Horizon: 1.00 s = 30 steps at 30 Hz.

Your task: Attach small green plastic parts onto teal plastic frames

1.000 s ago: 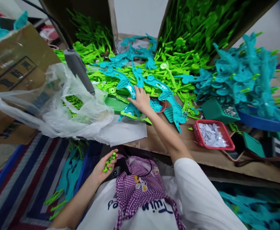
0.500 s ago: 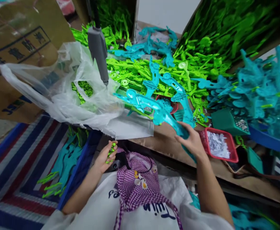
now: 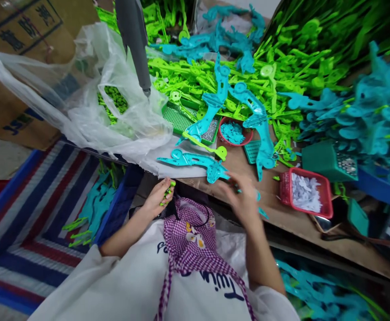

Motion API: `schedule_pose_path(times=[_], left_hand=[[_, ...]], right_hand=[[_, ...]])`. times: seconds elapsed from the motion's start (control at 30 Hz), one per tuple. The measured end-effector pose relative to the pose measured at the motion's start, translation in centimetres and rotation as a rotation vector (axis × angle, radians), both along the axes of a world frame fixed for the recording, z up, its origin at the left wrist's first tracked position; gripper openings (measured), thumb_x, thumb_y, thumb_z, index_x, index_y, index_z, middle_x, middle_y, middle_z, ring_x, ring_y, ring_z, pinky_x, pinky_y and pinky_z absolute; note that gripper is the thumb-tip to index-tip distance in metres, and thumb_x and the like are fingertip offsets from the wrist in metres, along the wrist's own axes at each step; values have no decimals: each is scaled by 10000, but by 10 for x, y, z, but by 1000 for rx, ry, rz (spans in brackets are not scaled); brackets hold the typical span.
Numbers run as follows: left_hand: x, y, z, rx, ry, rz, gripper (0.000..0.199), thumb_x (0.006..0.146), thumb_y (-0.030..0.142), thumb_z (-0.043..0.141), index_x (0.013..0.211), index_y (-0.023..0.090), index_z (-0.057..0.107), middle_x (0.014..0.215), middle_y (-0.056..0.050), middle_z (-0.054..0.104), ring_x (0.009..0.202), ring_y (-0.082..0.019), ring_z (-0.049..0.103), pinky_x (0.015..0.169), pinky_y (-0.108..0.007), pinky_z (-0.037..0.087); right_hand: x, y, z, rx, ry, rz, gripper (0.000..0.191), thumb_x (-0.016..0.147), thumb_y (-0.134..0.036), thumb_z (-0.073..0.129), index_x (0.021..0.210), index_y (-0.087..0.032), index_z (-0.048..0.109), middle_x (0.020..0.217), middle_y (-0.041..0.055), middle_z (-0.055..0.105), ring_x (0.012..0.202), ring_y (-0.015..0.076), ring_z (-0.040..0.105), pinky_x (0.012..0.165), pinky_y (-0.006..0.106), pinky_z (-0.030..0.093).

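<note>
Small green pieces are held in my left hand, its fingers curled around them near the table's front edge. My right hand, smeared by motion, is over a blue plastic part that lies at the front of the table; whether its fingers grip the part cannot be seen. Just behind lies a green stick-like part with a round end. Two more blue parts rest beyond it, beside a red basket of small blue pieces.
A grey power screwdriver hangs over a clear plastic bag of green pieces. Green parts are heaped behind. At right stand a red basket of white pieces and a green bin. A cardboard box is at left.
The blue part that my right hand held up is now down at the table's front edge. My right hand has moved left and lower; my left hand still holds the green pieces. The view has shifted.
</note>
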<state>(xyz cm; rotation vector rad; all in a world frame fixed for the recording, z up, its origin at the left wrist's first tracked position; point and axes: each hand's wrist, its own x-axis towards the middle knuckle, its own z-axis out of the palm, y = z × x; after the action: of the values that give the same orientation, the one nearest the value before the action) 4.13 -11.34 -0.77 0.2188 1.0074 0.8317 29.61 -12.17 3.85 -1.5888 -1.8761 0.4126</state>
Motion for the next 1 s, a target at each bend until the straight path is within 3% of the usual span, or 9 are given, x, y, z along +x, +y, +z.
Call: schedule_pose_path(times=[0.1,0.2,0.3,0.43,0.5,0.57,0.67,0.8,1.0], left_hand=[[3,-5,1,40,27,-42,511,652,542,821,810,155,527,586,83,472,345,7,331,286,-106,146],[-3,-5,3,86,40,-47,589,581,624,822,750,165,495,539,97,434,335,5,302,294,-115,146],[-16,2,2,159,110,-38,597,567,648,815,762,146,557,546,81,454,348,-1,307,301,-131,144],[-35,20,-9,389,453,-67,518,696,590,759,918,124,711,532,55,482,380,-35,364,344,-162,217],[-43,34,-14,627,738,-79,432,780,521,714,991,146,749,590,12,578,473,-79,489,442,-189,375],[-50,48,-18,854,1010,-90,379,842,455,668,1078,170,749,777,-51,700,678,-149,625,655,-258,508],[-60,65,-23,950,1231,-154,405,883,388,630,1216,166,693,1038,-107,742,949,-227,674,887,-335,513],[-66,75,-30,875,1212,-222,372,884,342,632,1201,159,698,1138,-113,731,1016,-239,680,938,-330,499],[-62,77,-33,838,1165,-209,224,861,301,650,1020,187,759,1044,-84,757,953,-224,692,893,-309,501]], right_hand=[[-72,2,-14,-111,236,301,312,929,-430,583,1159,-228,646,873,45,691,718,161,635,675,282,526],[-114,5,-30,-151,380,382,245,968,-375,523,1073,-224,686,942,57,712,834,171,664,761,292,530],[-116,17,-24,-200,539,280,220,941,-391,565,981,-217,692,815,30,685,699,149,624,658,286,516],[-104,57,9,-166,773,6,278,908,-487,586,988,-231,657,628,-30,548,506,103,485,487,252,432],[-105,82,19,-142,830,24,324,896,-533,580,1018,-240,648,676,-26,569,542,99,521,528,253,463],[-109,99,15,-177,868,108,382,853,-561,621,1057,-239,641,748,-13,611,602,103,572,579,258,493],[-112,106,-11,-295,836,150,429,805,-568,662,1038,-207,654,746,2,637,611,119,591,566,262,484],[-104,102,-48,-285,548,126,363,841,-519,619,913,-171,693,776,37,682,651,145,592,623,282,471],[-97,108,-57,-249,263,214,318,901,-435,550,920,-164,715,857,62,720,743,174,615,721,290,463]])
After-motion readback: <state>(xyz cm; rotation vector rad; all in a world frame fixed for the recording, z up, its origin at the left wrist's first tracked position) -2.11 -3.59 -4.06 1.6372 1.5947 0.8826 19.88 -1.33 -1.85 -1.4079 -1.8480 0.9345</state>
